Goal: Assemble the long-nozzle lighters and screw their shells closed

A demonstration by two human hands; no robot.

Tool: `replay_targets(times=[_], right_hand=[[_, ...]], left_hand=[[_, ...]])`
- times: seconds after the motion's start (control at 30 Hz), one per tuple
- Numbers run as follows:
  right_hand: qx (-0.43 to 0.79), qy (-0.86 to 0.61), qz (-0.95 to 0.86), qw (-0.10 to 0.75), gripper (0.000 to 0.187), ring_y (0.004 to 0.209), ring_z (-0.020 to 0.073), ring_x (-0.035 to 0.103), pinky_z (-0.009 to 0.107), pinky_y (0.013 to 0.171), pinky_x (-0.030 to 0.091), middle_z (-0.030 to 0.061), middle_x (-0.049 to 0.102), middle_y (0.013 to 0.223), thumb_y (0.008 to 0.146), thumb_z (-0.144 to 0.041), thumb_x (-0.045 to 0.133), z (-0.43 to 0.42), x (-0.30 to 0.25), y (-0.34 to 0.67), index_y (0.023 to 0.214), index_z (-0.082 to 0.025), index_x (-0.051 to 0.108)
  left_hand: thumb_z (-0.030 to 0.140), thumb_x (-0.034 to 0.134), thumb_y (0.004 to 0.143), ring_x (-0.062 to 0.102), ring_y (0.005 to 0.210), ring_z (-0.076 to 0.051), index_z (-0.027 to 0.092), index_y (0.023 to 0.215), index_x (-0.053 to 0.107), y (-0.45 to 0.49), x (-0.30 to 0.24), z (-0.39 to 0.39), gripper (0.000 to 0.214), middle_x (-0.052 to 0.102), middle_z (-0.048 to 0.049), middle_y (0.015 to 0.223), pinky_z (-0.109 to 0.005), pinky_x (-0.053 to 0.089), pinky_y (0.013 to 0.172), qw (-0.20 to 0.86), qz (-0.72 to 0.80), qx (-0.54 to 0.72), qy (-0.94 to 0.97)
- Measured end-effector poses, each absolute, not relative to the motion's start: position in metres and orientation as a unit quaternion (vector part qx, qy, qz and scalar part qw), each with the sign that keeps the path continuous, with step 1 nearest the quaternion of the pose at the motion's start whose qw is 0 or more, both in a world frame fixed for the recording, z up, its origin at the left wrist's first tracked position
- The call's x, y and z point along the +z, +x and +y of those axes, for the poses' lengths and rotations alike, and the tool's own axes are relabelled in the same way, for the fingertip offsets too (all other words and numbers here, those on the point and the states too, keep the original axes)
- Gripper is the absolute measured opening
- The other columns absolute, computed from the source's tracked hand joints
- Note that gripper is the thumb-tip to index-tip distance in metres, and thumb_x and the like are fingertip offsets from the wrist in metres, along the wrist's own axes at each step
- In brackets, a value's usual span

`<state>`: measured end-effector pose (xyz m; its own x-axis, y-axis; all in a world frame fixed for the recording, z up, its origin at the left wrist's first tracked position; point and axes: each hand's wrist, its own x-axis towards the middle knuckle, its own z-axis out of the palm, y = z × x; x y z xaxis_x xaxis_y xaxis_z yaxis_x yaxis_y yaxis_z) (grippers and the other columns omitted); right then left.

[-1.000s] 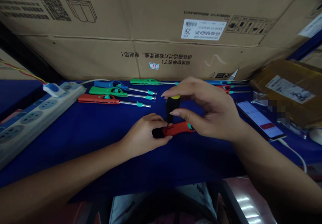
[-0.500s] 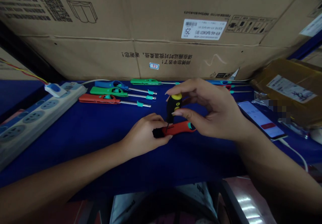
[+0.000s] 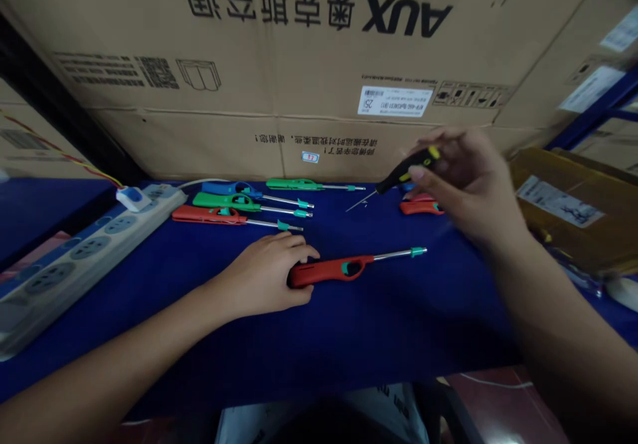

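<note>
My left hand [image 3: 272, 274] grips the handle end of a red gas lighter [image 3: 323, 271] lying on the blue table. Its metal barrel with a green tip points right. Raised above the table, my right hand [image 3: 463, 185] is closed around a black and yellow screwdriver [image 3: 401, 171], whose thin shaft slants down to the left, apart from the lighter. Tiny pale bits show near the shaft's tip, too small to name. Beyond my left hand lie a blue lighter [image 3: 232, 190], a green lighter [image 3: 224, 201] and another red lighter [image 3: 207, 215], side by side.
A second green lighter [image 3: 294, 184] lies by the large cardboard box [image 3: 319, 52] at the back. Partly behind my right hand is a further red lighter [image 3: 419, 208]. A white power strip [image 3: 90, 248] runs along the left, and a brown taped package [image 3: 558, 198] sits right.
My right hand has lifted the screwdriver off the red lighter, moving up and right and tilting it. My left hand keeps hold of the lighter, now slightly further left. The view has tilted up.
</note>
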<state>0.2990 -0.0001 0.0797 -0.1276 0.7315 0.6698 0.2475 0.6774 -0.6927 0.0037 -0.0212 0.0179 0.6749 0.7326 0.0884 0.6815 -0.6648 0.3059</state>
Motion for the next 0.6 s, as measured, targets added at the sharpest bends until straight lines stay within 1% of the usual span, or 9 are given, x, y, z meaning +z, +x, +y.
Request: replay_targets(times=[0.07,0.13,0.2,0.27,0.33,0.4,0.5,0.57,0.6], right_hand=[[0.241,-0.392,-0.75,0.475,0.029,0.092,0.0163,0.07,0.031,0.069,0.067,0.0047,0.064,0.123,0.089,-0.033,0.072,0.015,0.06,0.314,0.115,-0.025,0.062],[0.218,-0.425,-0.801,0.362,0.029,0.095,0.0175,0.071,0.035,0.075,0.067,0.0079,0.065,0.123,0.097,-0.033,0.055,0.028,0.038,0.325,0.124,-0.024,0.061],[0.188,-0.43,-0.819,0.33,0.03,0.094,0.0182,0.071,0.038,0.079,0.065,0.008,0.067,0.114,0.096,-0.028,0.054,0.036,0.019,0.331,0.123,-0.024,0.066],[0.168,-0.427,-0.837,0.298,0.027,0.092,0.0195,0.069,0.039,0.084,0.062,0.0075,0.069,0.106,0.09,-0.022,0.06,0.041,0.007,0.332,0.115,-0.023,0.072],[0.158,-0.423,-0.851,0.268,0.024,0.089,0.0204,0.069,0.041,0.086,0.06,0.0077,0.071,0.101,0.087,-0.019,0.062,0.043,0.001,0.331,0.107,-0.022,0.076],[0.149,-0.423,-0.858,0.252,0.024,0.09,0.0218,0.069,0.043,0.089,0.058,0.0092,0.072,0.102,0.088,-0.019,0.06,0.042,0.003,0.33,0.106,-0.02,0.076],[0.129,-0.421,-0.861,0.253,0.029,0.109,0.024,0.066,0.044,0.1,0.053,0.0123,0.068,0.117,0.093,-0.023,0.055,0.035,0.017,0.334,0.117,-0.019,0.072],[0.126,-0.412,-0.87,0.242,0.032,0.11,0.0227,0.065,0.04,0.099,0.053,0.0112,0.068,0.119,0.095,-0.031,0.057,0.028,0.03,0.34,0.123,-0.019,0.068],[0.134,-0.41,-0.875,0.22,0.031,0.105,0.0218,0.067,0.037,0.094,0.055,0.0093,0.07,0.116,0.093,-0.035,0.062,0.024,0.037,0.344,0.119,-0.02,0.068]], left_hand=[[0.052,0.075,0.08,0.063,0.112,-0.031,0.023,0.122,0.067,0.002,0.019,-0.022,0.052,0.066,-0.0061,0.116,-0.045,0.051,0.097,0.102,0.394,0.091,0.909],[0.061,0.07,0.085,0.062,0.114,-0.03,0.023,0.125,0.064,0.004,0.015,-0.022,0.055,0.064,-0.0066,0.12,-0.045,0.051,0.098,0.107,0.389,0.096,0.91],[0.054,0.066,0.091,0.062,0.112,-0.027,0.024,0.121,0.063,0.008,0.008,-0.022,0.042,0.063,-0.0053,0.12,-0.042,0.051,0.096,0.119,0.38,0.108,0.911],[0.044,0.063,0.096,0.062,0.11,-0.024,0.023,0.116,0.061,0.011,0.001,-0.02,0.029,0.063,-0.0046,0.118,-0.04,0.051,0.095,0.129,0.374,0.121,0.91],[0.04,0.06,0.099,0.062,0.11,-0.024,0.023,0.114,0.059,0.011,-0.003,-0.018,0.023,0.064,-0.0045,0.118,-0.039,0.051,0.095,0.134,0.364,0.129,0.912],[0.043,0.055,0.101,0.063,0.111,-0.024,0.023,0.115,0.058,0.007,-0.003,-0.014,0.024,0.065,-0.0045,0.117,-0.039,0.051,0.096,0.13,0.357,0.137,0.915],[0.049,0.049,0.103,0.068,0.108,-0.025,0.023,0.119,0.055,-0.002,0.001,-0.007,0.03,0.068,-0.0048,0.119,-0.039,0.052,0.094,0.12,0.369,0.146,0.91],[0.051,0.047,0.103,0.071,0.102,-0.024,0.024,0.123,0.053,-0.009,0.004,-0.002,0.034,0.069,-0.0048,0.121,-0.038,0.054,0.087,0.123,0.382,0.151,0.903],[0.052,0.046,0.103,0.072,0.097,-0.023,0.024,0.126,0.053,-0.013,0.005,0.001,0.036,0.07,-0.0045,0.12,-0.036,0.055,0.082,0.128,0.386,0.157,0.9]])
